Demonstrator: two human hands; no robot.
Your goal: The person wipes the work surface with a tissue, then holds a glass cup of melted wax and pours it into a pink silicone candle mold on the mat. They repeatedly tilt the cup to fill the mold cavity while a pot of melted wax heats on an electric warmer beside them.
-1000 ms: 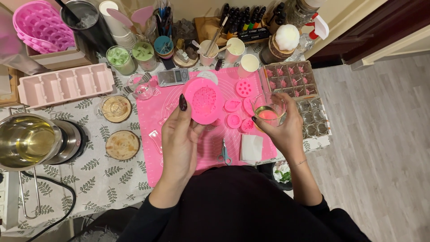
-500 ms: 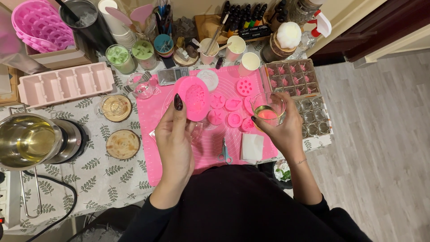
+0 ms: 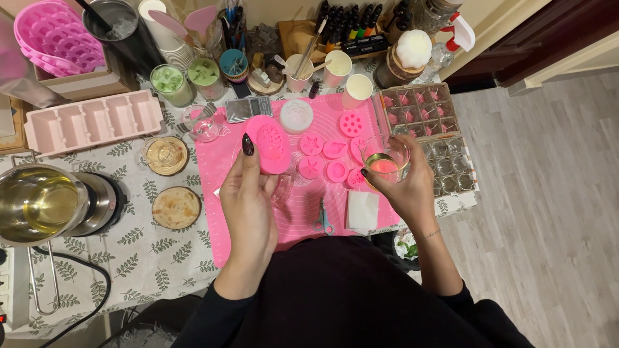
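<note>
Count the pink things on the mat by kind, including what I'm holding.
Oval pink mould in the left hand: 1
Small pink moulds lying on the pink mat: 7
Total: 8
The right hand holds a glass cup.

Looks like a home craft table: leaf-print tablecloth, pink silicone moulds, steel melting pot, wooden floor.

A leaf-patterned cloth is covering the worktop. A pink silicone mat, two wooden coasters and a steel pot are sitting on it. Small pink moulds are lying on the mat.
</note>
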